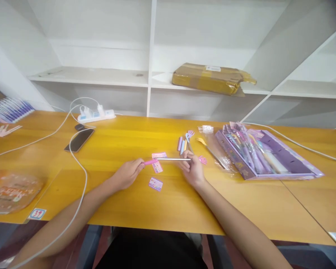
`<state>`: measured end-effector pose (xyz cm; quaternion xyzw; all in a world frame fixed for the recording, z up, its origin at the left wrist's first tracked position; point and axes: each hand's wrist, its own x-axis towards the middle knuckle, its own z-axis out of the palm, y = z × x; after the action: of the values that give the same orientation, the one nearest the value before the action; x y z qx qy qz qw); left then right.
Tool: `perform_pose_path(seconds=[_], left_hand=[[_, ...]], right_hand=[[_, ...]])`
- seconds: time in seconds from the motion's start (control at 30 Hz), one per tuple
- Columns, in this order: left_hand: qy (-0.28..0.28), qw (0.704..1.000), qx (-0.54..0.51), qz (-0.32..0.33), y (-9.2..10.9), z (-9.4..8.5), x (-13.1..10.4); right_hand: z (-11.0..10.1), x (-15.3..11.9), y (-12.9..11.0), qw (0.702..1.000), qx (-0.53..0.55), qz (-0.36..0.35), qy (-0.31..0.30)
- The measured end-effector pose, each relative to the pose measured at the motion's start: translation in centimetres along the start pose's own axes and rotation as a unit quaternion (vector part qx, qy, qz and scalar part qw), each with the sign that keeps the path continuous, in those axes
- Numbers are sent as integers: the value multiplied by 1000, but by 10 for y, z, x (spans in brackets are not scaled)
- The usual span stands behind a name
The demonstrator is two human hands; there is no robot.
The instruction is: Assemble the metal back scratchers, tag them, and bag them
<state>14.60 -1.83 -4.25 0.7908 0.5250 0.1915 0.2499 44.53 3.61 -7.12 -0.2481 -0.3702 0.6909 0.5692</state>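
Observation:
My left hand (129, 173) is closed round a pink handle (150, 162) near the middle of the table. A thin metal rod (172, 159) runs from that handle to my right hand (194, 170), whose fingers pinch it near a pink hand-shaped head (202, 160). Small printed cards (156, 184) lie below and behind the rod. Just beyond my right hand are loose purple, blue and yellow handles (182, 145) and a purple hand-shaped head (189, 134). A yellow-headed rod (210, 149) lies to their right.
A purple display box (289, 154) with wrapped items stands at the right, beside clear plastic wrappers (226, 166). At the left are a phone (79, 140), a power strip (96, 116), white cables and an orange bag (14, 192). A taped carton (210, 78) rests on the shelf.

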Motion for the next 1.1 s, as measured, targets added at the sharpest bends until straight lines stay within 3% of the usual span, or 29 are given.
perform_pose_path(seconds=[0.7, 1.1], left_hand=[[-38, 997, 42, 42, -3, -3, 1], [-54, 998, 15, 29, -6, 1, 0]], right_hand=[[-11, 4, -9, 999, -43, 0, -15], [-5, 0, -9, 999, -40, 10, -24]])
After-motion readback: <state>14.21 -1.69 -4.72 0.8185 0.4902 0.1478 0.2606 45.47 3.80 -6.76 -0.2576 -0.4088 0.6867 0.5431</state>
